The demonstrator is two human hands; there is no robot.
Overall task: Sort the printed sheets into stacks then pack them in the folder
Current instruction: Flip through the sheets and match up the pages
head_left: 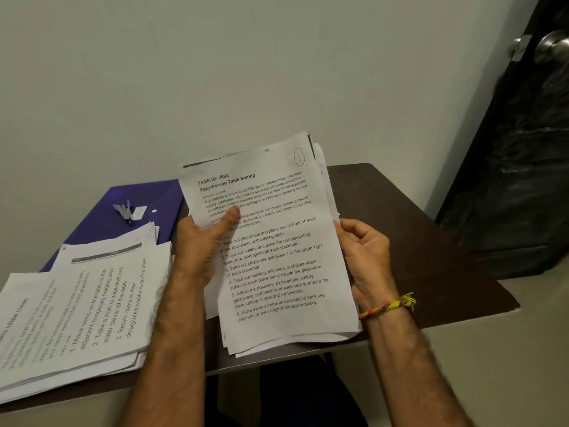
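I hold a bundle of printed sheets [277, 257] upright above the table, its top page headed "Four-Person Table Setting". My left hand [203, 241] grips the bundle's left edge with the thumb pressed on the front page. My right hand [366, 257] holds the right edge, fingers curled round it. A blue folder [147, 208] lies open at the back left with a metal fastener showing. Stacks of printed sheets [92, 303] lie on the table's left part and partly cover the folder.
The dark brown table [431, 257] stands against a pale wall. A dark door [523, 149] with a metal knob [554, 46] is at the right. My legs show under the table's front edge.
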